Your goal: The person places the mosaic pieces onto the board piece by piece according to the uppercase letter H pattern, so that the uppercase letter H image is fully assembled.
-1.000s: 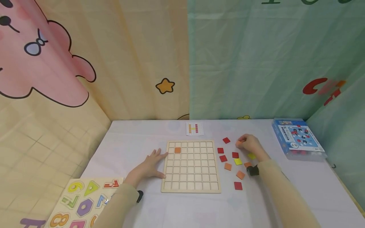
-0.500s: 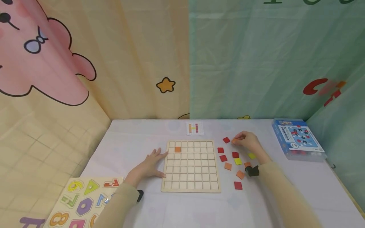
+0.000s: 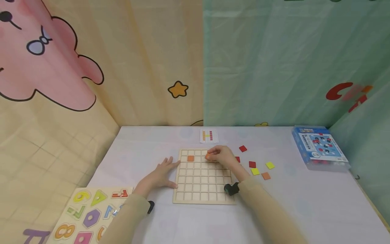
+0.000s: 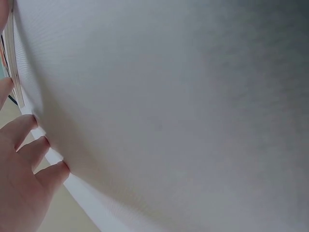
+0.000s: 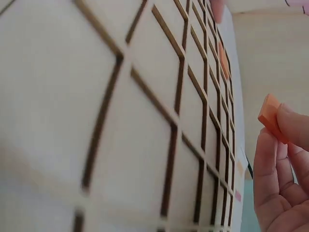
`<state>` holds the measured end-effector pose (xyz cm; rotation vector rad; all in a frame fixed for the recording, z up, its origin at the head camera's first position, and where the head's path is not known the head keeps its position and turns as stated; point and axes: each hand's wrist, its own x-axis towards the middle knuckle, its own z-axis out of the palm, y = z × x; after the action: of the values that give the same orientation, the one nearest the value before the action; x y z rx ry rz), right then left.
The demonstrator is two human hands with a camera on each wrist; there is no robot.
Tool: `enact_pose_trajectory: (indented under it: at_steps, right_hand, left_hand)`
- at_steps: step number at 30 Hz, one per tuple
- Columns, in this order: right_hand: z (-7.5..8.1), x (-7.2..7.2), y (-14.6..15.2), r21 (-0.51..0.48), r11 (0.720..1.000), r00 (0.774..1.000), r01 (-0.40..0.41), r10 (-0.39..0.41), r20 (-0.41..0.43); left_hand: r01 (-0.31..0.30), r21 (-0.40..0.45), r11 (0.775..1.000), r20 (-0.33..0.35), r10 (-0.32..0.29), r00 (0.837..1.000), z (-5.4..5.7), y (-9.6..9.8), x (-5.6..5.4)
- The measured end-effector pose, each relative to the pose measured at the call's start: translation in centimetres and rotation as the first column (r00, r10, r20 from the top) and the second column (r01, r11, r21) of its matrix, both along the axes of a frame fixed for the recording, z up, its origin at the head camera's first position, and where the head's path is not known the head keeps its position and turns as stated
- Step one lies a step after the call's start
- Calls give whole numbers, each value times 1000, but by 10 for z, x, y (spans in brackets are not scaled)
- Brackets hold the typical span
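A wooden grid board lies in the middle of the table, one orange tile set in a cell near its upper left. My right hand is over the board's upper right part. Between thumb and fingers it pinches another orange square tile, held above the grid in the right wrist view. My left hand has its fingers spread, with index finger and thumb touching the board's left edge. In the left wrist view, several fingertips of that hand rest on the white tabletop.
A small pattern card lies behind the board. Right of it are loose tiles: red, yellow and orange; my right arm hides some of that area. A boxed set stands far right, a number-and-shape puzzle front left.
My right hand has carried the orange tile left, from among the loose tiles to above the board. My left hand has stayed at the board's left edge.
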<state>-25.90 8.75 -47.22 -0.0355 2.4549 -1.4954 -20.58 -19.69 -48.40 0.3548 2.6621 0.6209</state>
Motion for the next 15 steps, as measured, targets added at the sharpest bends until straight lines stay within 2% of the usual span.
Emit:
enact_pose_trajectory:
  at_steps: [7,15]
  right_hand:
    - [-9,4,-42,14,998,998,-65,66,-25]
    - [-12,7,-63,35,992,989,-123,126,-79]
  left_hand:
    - [12,-9,1000,10,-12,1000,1,1,-2]
    - [16,9,1000,9,-16,1000,3,0,-1]
